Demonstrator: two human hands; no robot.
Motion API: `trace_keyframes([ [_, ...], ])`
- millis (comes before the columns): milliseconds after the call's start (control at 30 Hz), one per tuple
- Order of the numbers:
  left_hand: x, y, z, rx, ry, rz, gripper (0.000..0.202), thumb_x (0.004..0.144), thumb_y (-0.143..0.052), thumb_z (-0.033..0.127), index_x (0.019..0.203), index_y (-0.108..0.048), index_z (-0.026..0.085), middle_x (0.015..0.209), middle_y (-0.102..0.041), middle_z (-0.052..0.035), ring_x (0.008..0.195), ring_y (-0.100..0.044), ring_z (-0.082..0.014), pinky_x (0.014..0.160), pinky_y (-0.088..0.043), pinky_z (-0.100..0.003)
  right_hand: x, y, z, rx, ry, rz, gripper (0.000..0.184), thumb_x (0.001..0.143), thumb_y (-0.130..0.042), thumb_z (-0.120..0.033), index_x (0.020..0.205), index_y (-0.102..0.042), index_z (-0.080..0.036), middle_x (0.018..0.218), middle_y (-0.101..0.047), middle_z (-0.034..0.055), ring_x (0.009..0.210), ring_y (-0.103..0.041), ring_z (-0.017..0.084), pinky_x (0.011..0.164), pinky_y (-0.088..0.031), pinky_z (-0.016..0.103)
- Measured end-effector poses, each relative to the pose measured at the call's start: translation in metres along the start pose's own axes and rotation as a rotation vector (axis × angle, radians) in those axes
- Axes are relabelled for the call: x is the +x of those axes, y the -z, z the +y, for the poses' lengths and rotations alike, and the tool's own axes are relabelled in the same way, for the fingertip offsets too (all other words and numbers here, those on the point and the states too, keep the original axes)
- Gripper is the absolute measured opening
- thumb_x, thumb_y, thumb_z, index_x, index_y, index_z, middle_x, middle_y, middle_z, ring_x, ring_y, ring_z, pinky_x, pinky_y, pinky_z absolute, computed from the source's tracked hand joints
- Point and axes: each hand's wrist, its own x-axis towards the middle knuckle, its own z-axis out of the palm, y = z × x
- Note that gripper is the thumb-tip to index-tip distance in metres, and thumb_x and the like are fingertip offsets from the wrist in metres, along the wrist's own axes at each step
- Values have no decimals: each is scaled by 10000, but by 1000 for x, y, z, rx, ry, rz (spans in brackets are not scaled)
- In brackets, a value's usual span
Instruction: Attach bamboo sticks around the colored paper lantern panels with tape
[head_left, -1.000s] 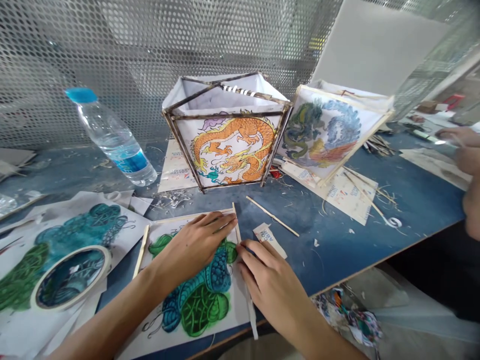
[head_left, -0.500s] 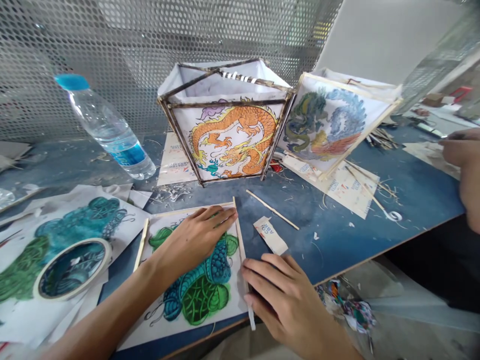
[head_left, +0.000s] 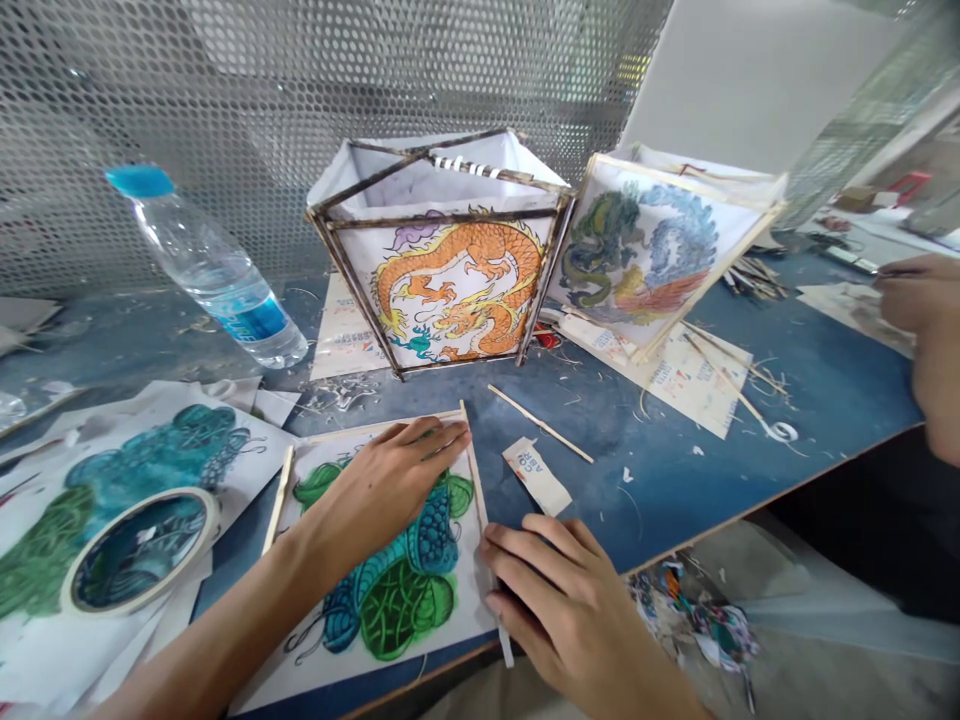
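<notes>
The left hand (head_left: 382,487) lies spread flat on the coloured panel (head_left: 390,590) at the table's (head_left: 825,400) near edge, while the right hand (head_left: 559,590), lower than a second ago, pinches the thin stick (head_left: 474,480), hiding its lower part.

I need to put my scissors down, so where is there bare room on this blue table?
The barest patch is the blue table toward its right edge, past the thin stick and the paper scrap. A smaller gap lies between the water bottle and the orange dragon lantern. The left side is crowded with painted sheets and a tape roll.
</notes>
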Motion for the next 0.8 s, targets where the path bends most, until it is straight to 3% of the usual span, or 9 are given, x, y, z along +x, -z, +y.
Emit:
trace_keyframes([
  [133,-1,1,2,8,4,-9,573,965,-482,24,1518,-486,172,1555,-568,-63,1398,-546,-245,1150,-490,-424,-1,4,-1,-17,42,-6,258,1054,-553,-312,1268,-664,-219,1250,-711,0,1104,-585,220,943,-386,369],
  [233,-2,-1,3,24,1,-8,560,968,-487,35,1515,-488,151,1554,-568,-78,1397,-542,-256,1147,-488,-426,-6,8,-4,-9,205,-33,300,1064,-524,-405,1202,-690,-197,1050,-710,26,923,-604,200,828,-456,352],
  [333,-2,-4,2,39,-10,-2,583,951,-499,26,1519,-486,154,1556,-563,-85,1403,-534,-265,1149,-481,-434,-11,10,-7,-54,308,-8,212,1057,-536,-277,1123,-705,-167,918,-705,21,786,-606,167,724,-485,311],
  [400,-3,-5,1,46,-17,1,583,952,-505,32,1521,-484,159,1554,-563,-95,1404,-535,-266,1147,-480,-435,-14,11,-8,-80,290,5,197,1029,-526,-131,1103,-706,-154,916,-723,26,759,-624,151,693,-494,282],
  [467,-3,-5,1,52,-17,5,572,960,-502,39,1520,-483,160,1548,-566,-104,1402,-539,-266,1142,-482,-435,-16,12,-9,-75,291,21,218,1021,-511,-85,1074,-710,-155,901,-737,21,744,-644,141,678,-500,266],
  [800,-3,0,6,51,6,-13,619,953,-492,8,1541,-451,198,1586,-531,-79,1423,-520,-249,1133,-472,-412,-20,-11,-8,-87,279,226,113,1007,-633,-195,998,-742,-170,873,-780,-2,830,-717,143,694,-510,296],
])
